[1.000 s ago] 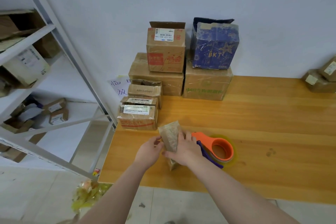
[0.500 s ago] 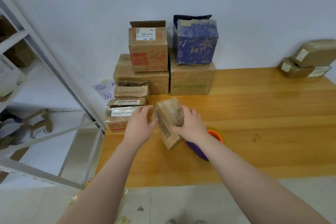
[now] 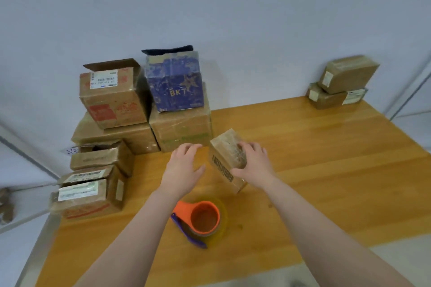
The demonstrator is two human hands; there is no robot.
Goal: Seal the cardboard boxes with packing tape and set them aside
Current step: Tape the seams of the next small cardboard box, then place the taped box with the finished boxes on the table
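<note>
Okay: right hand grips one small taped box, tilted, at frame centre. Left hand is spread, holding nothing, just beside it. One tape dispenser lower centre. Seven stacked boxes left, two more boxes upper right.

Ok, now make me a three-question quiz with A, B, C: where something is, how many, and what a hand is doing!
1. Where is the orange plastic tape dispenser?
A. on a chair
B. on the wooden table
C. on the floor

2. How many brown cardboard boxes are stacked at the table's far right corner?
A. one
B. two
C. five

3. What is the right hand doing?
A. lying flat on the table
B. holding nothing
C. gripping the small brown taped box with a barcode

Answers:
1 B, it lies on the tabletop between the forearms.
2 B, one sits on another.
3 C, its fingers curl over the box; the left hand is open, holding nothing.
</note>
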